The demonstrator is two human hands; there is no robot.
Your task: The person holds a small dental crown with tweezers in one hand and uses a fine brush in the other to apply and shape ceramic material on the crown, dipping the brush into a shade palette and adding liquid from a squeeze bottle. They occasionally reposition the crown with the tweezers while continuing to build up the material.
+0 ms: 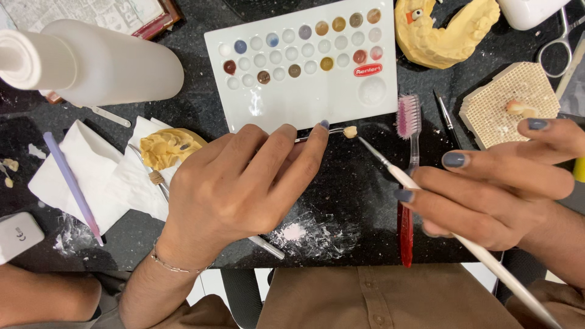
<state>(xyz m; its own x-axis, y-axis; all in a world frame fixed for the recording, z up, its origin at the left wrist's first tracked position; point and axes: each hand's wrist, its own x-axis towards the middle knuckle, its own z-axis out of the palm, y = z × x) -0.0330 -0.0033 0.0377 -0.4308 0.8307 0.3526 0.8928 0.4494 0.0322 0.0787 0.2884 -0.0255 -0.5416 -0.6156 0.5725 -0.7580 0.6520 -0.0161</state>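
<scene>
Left hand (244, 183) (tweezers (320, 133) pinched), brush (390, 169) touching crown (350, 131).

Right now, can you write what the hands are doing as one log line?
left hand: grips tweezers holding small tooth crown | right hand: grips fine brush, tip at crown | near: white palette, pink toothbrush

Small red oval label (368, 70) on the white palette (341, 103); printed paper sheet (79, 12) at top-left corner.
</scene>
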